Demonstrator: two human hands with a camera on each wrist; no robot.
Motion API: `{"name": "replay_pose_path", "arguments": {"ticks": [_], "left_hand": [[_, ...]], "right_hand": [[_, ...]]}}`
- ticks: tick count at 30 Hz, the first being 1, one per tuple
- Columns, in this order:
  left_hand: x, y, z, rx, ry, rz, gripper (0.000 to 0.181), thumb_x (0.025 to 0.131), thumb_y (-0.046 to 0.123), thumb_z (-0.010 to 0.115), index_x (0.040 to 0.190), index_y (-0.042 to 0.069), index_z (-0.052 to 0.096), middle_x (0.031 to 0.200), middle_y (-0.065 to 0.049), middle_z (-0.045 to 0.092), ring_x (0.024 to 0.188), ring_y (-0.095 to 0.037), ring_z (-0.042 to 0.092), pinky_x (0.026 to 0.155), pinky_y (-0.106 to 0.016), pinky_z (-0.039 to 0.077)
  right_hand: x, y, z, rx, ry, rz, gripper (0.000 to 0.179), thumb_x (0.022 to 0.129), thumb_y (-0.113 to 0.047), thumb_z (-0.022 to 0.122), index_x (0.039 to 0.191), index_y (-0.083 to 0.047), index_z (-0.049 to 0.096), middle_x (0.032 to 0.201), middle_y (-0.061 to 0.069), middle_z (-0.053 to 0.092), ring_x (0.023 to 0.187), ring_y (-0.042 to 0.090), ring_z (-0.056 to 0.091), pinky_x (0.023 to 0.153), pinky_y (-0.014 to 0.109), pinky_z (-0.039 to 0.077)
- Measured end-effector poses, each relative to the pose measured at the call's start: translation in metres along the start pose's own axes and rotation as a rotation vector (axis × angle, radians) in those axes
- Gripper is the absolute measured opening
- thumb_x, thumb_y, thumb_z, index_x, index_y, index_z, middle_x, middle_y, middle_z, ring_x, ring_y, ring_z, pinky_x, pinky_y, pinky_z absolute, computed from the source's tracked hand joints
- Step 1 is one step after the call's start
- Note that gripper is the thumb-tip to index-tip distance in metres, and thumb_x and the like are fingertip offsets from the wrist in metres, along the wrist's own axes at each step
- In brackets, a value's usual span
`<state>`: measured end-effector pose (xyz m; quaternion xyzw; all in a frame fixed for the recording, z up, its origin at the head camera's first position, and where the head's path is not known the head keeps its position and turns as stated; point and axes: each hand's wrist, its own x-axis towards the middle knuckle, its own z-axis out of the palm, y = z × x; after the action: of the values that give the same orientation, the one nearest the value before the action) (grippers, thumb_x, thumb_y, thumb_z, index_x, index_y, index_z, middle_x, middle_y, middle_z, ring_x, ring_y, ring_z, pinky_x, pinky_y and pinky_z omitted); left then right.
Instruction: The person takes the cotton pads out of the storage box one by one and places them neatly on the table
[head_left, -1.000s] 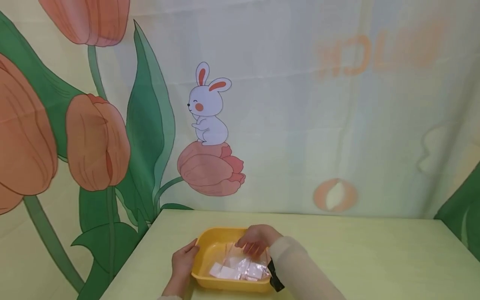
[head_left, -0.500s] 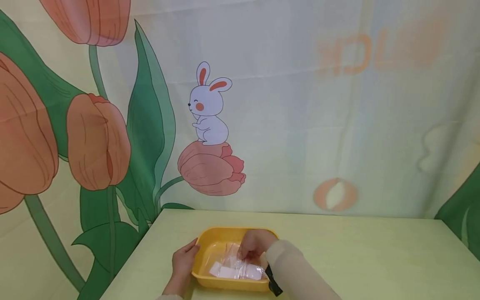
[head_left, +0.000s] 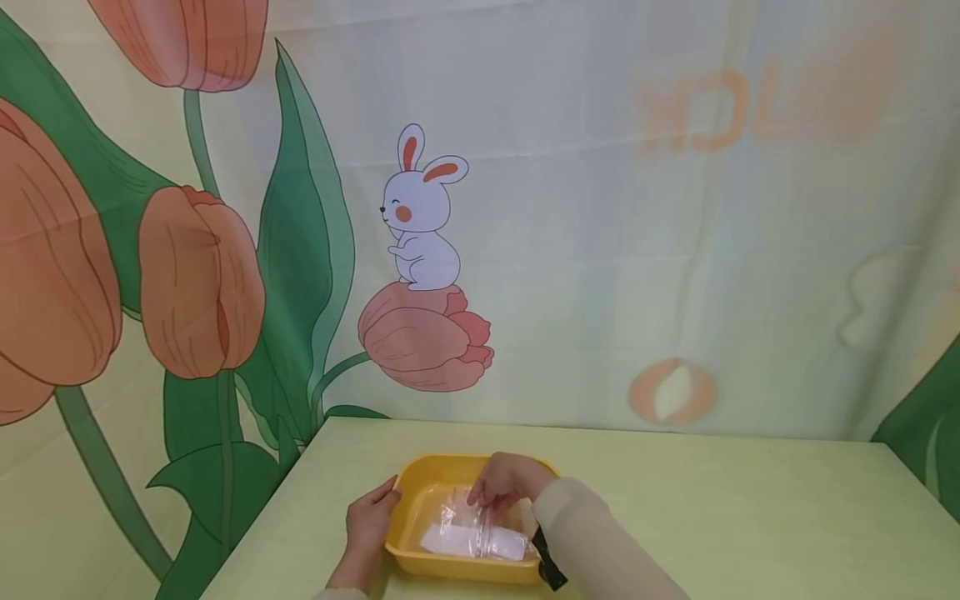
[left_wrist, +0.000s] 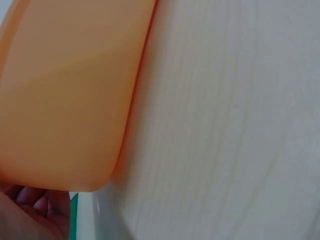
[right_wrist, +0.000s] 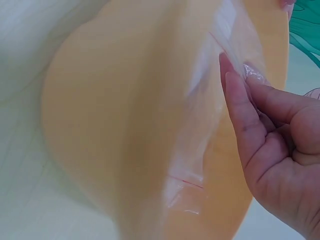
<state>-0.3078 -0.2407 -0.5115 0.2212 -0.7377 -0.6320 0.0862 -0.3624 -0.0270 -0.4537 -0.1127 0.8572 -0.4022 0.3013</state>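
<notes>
Head cam: even light, glare on plastic bags [head_left: 471, 540]. L wrist dim, soft shadow beside tray [left_wrist: 65, 120]. R wrist hazy, tray's near edge [right_wrist: 145, 130] blurred.

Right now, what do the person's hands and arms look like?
The left hand and right hand are bare, no gloves. The right sleeve is plain cream; just a pale edge of the left sleeve shows. A black thing, maybe a strap, shows by the right sleeve.

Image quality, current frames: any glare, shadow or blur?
Head: glare on the clear plastic, backdrop lettering blurred. Left wrist: dim, soft shadow on the table beside the tray. Right wrist: hazy, soft dark band down the tray.
</notes>
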Motion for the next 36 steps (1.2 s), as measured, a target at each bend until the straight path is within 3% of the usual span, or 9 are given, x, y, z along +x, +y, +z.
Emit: {"name": "replay_pose_path", "arguments": {"ticks": [7,20,29,36], "left_hand": [[0.000,0.001,0.000,0.004,0.001,0.001,0.042,0.103,0.010,0.052,0.141,-0.008,0.053,0.150,-0.026,0.048,0.145,-0.046,0.044,0.117,-0.055,0.043],[0.002,0.001,0.001,0.005,-0.002,-0.020,0.042,0.103,0.010,0.052,0.141,-0.007,0.053,0.150,-0.026,0.048,0.145,-0.045,0.045,0.117,-0.054,0.044],[0.001,0.003,0.002,0.001,0.006,-0.027,0.042,0.104,0.009,0.051,0.142,-0.007,0.053,0.151,-0.026,0.048,0.145,-0.045,0.045,0.117,-0.054,0.044],[0.000,0.003,0.002,0.016,0.002,-0.021,0.041,0.103,0.010,0.052,0.141,-0.007,0.054,0.150,-0.027,0.048,0.144,-0.045,0.046,0.116,-0.055,0.045]], "right_hand": [[-0.001,-0.007,-0.006,0.027,0.000,0.009,0.016,0.095,0.003,0.063,0.096,0.000,0.078,0.086,0.009,0.069,0.060,0.015,0.058,0.068,0.025,0.064],[-0.013,-0.019,-0.017,0.049,0.004,-0.048,0.018,0.096,0.005,0.060,0.100,0.002,0.077,0.081,0.009,0.071,0.065,0.015,0.065,0.073,0.028,0.066],[-0.013,-0.017,-0.028,0.064,-0.044,-0.092,0.019,0.098,0.003,0.059,0.105,0.002,0.076,0.082,0.007,0.073,0.066,0.013,0.065,0.075,0.030,0.067],[-0.019,-0.016,-0.037,0.071,-0.036,-0.115,0.020,0.099,0.002,0.058,0.109,0.003,0.076,0.082,0.005,0.072,0.066,0.011,0.064,0.072,0.027,0.066]]}}
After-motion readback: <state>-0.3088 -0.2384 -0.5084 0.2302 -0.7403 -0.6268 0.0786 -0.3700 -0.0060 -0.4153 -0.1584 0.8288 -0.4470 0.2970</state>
